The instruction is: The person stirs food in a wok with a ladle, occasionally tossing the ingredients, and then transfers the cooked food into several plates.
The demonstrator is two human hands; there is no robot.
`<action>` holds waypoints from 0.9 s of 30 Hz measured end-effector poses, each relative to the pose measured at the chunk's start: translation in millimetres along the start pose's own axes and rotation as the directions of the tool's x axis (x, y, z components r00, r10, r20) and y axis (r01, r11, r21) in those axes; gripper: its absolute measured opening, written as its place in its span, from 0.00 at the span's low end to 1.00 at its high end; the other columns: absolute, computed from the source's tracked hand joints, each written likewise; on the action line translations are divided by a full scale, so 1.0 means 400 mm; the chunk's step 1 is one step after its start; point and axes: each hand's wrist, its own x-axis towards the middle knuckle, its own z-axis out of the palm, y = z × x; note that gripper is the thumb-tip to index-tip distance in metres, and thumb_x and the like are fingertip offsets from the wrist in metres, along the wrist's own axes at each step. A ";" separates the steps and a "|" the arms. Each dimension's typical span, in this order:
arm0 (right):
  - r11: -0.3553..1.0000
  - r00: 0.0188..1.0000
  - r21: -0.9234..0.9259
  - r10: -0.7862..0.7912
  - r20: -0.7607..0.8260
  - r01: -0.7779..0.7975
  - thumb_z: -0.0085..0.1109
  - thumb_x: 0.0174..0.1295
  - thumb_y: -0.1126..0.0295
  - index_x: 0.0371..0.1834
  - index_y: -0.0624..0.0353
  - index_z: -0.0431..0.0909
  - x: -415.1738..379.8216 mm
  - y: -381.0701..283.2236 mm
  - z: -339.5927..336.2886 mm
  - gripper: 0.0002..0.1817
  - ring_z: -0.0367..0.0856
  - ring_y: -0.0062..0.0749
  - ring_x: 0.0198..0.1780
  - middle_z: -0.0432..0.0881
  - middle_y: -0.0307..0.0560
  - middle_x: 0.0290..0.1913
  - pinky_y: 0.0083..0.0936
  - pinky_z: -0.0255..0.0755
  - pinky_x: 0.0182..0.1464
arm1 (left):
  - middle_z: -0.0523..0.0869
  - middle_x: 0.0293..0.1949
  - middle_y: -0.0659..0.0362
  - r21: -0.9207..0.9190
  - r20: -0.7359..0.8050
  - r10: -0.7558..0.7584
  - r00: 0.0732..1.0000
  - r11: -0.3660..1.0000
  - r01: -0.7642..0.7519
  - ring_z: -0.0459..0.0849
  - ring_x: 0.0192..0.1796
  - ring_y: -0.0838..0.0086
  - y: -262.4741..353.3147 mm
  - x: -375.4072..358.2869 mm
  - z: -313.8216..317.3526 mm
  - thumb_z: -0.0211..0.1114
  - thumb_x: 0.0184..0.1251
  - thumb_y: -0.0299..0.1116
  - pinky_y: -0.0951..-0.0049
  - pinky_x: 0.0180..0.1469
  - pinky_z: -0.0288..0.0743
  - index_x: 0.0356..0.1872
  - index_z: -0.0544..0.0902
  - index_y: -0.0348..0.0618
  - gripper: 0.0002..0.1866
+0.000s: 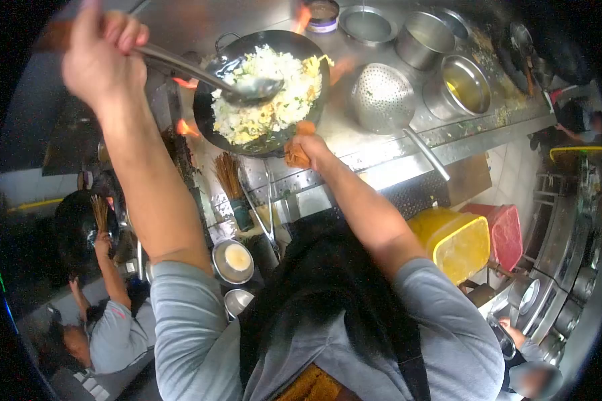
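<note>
My left hand is wrapped round the long handle of a metal ladle. The ladle's bowl lies over the fried rice, a white heap with yellow egg and green bits. That rice fills a black wok, which sits over a burner with orange flames showing at its sides. At the wok's near edge my right hand is closed on a folded brown cloth. The part of the wok beneath this cloth is hidden.
Right of the wok lie a perforated strainer and metal pots. A bamboo brush, tongs and a bowl are nearer me. Yellow and red bins stand lower right. Another person works at lower left.
</note>
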 end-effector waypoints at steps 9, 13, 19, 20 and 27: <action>0.988 0.981 -0.085 -0.140 -0.131 0.130 0.51 0.60 0.77 0.42 0.69 0.71 0.049 0.033 -0.002 0.09 0.83 0.49 0.31 0.82 0.58 0.34 0.46 0.81 0.32 | 0.65 0.13 0.66 0.029 -0.356 -0.042 0.933 0.998 0.056 0.63 0.14 0.77 -0.252 -0.064 -0.034 0.63 0.72 0.34 0.73 0.21 0.63 0.23 0.73 0.46 0.16; 0.998 0.991 0.053 -0.026 -0.132 0.034 0.54 0.60 0.76 0.43 0.68 0.72 -0.053 -0.031 0.071 0.10 0.83 0.48 0.32 0.82 0.58 0.35 0.46 0.81 0.33 | 0.62 0.12 0.66 0.477 -0.523 0.258 0.812 0.878 0.029 0.62 0.14 0.76 -0.346 -0.223 -0.056 0.60 0.75 0.37 0.72 0.20 0.60 0.21 0.68 0.48 0.19; 0.995 0.993 0.052 0.092 -0.071 -0.089 0.55 0.60 0.77 0.45 0.68 0.72 -0.038 -0.031 0.053 0.11 0.84 0.47 0.33 0.81 0.58 0.35 0.46 0.82 0.34 | 0.63 0.15 0.67 0.202 -0.299 0.102 0.949 0.979 -0.041 0.61 0.16 0.78 -0.247 -0.041 -0.062 0.59 0.76 0.41 0.70 0.22 0.59 0.21 0.69 0.48 0.21; 0.996 0.992 0.048 0.082 -0.100 -0.077 0.55 0.62 0.77 0.45 0.68 0.72 -0.043 -0.027 0.052 0.09 0.84 0.47 0.33 0.81 0.58 0.35 0.46 0.83 0.34 | 0.64 0.15 0.67 0.247 -0.338 0.129 0.932 0.968 -0.044 0.61 0.16 0.76 -0.262 -0.043 -0.044 0.57 0.77 0.43 0.70 0.22 0.60 0.19 0.68 0.48 0.23; 0.999 0.993 0.019 -0.043 -0.110 0.046 0.52 0.62 0.78 0.48 0.67 0.71 -0.255 0.005 0.033 0.12 0.84 0.46 0.32 0.81 0.57 0.36 0.44 0.81 0.31 | 0.64 0.14 0.70 0.040 -0.636 -0.218 0.740 0.949 0.314 0.58 0.14 0.82 -0.242 -0.040 -0.044 0.60 0.74 0.35 0.83 0.14 0.54 0.40 0.72 0.46 0.07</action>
